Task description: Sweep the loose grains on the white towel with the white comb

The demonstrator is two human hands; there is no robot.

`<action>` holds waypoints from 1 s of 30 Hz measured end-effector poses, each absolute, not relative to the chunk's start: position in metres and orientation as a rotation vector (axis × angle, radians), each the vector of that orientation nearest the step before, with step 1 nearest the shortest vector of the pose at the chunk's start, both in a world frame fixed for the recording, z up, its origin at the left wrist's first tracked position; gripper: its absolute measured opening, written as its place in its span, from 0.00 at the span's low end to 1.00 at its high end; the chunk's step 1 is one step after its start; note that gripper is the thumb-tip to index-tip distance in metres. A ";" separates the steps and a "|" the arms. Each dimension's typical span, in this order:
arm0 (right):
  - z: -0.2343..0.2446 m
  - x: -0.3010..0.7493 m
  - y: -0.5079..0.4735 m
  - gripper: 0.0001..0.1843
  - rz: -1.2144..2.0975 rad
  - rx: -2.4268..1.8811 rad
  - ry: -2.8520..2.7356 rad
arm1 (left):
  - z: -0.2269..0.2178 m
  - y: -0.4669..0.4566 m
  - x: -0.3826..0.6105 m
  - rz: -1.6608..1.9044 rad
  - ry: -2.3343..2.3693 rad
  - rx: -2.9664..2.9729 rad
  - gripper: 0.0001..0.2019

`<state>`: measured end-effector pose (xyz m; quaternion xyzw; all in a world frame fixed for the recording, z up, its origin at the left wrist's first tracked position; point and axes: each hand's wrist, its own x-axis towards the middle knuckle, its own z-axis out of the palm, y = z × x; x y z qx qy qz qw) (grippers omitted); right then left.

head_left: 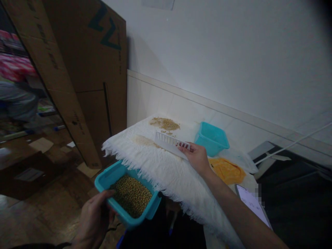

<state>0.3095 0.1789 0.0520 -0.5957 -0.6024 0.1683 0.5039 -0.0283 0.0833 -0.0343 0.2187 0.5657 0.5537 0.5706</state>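
My left hand (94, 214) is closed on the near rim of a turquoise plastic tub (103, 181), held tilted just below the table's fringed edge. Inside it lie round yellowish beans (136, 195), with darker greenish ones at the side. In my right hand (195, 157) is a white slotted plastic strip (168, 141), standing on edge on the white cloth (155, 166). Beyond the strip is a pile of tan beans (168, 123). Left of the strip, a patch of pale fine grains (142, 140) is spread out, partly hidden behind it.
A second turquoise tub (212, 136) stands at the back right by the wall. Near it lie an orange cloth (228, 171), a clear plastic bag (243, 160) and a phone (251, 204). A tall cardboard box (101, 69) rises at the left. Another person's sleeve (15, 65) shows beyond it.
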 end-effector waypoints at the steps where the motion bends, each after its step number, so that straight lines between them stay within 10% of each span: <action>1: 0.052 0.309 0.176 0.24 0.409 -1.431 -1.442 | -0.035 0.083 -0.028 1.298 1.324 0.513 0.21; 30: 0.034 0.298 0.145 0.23 0.306 -1.440 -1.283 | -0.038 0.085 -0.026 1.321 1.327 0.498 0.21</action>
